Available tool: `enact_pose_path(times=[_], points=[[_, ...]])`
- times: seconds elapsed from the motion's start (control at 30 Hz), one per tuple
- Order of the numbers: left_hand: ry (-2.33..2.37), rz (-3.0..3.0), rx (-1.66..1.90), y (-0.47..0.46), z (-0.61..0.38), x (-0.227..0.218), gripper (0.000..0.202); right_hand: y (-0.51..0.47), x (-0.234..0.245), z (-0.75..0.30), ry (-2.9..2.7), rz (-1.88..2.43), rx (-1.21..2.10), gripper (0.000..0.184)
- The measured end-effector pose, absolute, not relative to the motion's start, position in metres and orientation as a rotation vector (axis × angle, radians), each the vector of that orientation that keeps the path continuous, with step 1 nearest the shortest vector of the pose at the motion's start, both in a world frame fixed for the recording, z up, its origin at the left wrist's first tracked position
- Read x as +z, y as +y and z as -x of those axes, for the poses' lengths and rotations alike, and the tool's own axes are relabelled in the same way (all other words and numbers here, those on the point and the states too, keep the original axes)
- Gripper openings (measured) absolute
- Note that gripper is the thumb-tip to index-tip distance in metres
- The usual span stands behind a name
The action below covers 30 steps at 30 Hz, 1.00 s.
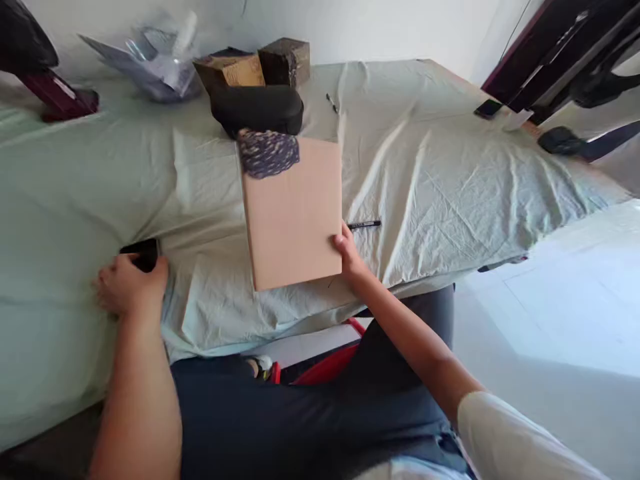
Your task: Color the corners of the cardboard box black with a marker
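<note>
My right hand point(351, 257) grips the lower right edge of a plain brown cardboard box point(295, 220), with the thumb on its top face. A dark, speckled bundle that looks like yarn point(269, 154) lies across the box's far left corner. Close to my right fingers, a black pen point(365, 225) rests on the cloth. Off to the left, my left hand point(133, 283) is closed round a black phone point(144, 254) on the table, covering its near part. The fingers under the box are hidden.
A pale, wrinkled cloth covers the table point(430, 200). Behind the box are a black case point(257, 110), small cartons point(287, 60) and a plastic bag point(165, 67). Another pen point(332, 103) lies farther back. At far right sits a dark flat object point(488, 109).
</note>
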<state>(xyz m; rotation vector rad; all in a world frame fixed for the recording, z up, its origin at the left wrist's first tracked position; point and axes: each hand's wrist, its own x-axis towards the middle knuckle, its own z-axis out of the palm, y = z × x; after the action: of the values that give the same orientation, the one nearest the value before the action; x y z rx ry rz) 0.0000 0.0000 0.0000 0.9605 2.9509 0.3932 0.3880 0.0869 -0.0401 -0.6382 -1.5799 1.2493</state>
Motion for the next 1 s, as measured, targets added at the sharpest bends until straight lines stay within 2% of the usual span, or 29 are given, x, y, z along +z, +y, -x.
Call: enact_pose_path(times=[0.1,0.17,0.33,0.7,1.0], points=[[2.937,-0.958,0.397,-0.001,-0.001,0.0,0.067,0.096,-0.023,-0.4,-1.731,0.695,0.898,0.125],[2.935,-0.955,0.403,-0.001,-0.001,0.0,0.067,0.096,-0.008,-0.405,-1.855,0.724,0.647,0.127],[2.947,-0.925,0.398,0.0,-0.003,0.002,0.068,0.075,0.029,-0.405,-2.079,0.848,0.296,0.11],[2.95,-0.936,0.391,-0.001,-0.002,0.0,0.07,0.043,0.052,-0.399,-2.194,1.082,0.295,0.117],[2.943,-0.956,0.377,-0.002,0.0,-0.001,0.071,0.029,0.059,-0.396,-2.161,1.156,0.477,0.115]])
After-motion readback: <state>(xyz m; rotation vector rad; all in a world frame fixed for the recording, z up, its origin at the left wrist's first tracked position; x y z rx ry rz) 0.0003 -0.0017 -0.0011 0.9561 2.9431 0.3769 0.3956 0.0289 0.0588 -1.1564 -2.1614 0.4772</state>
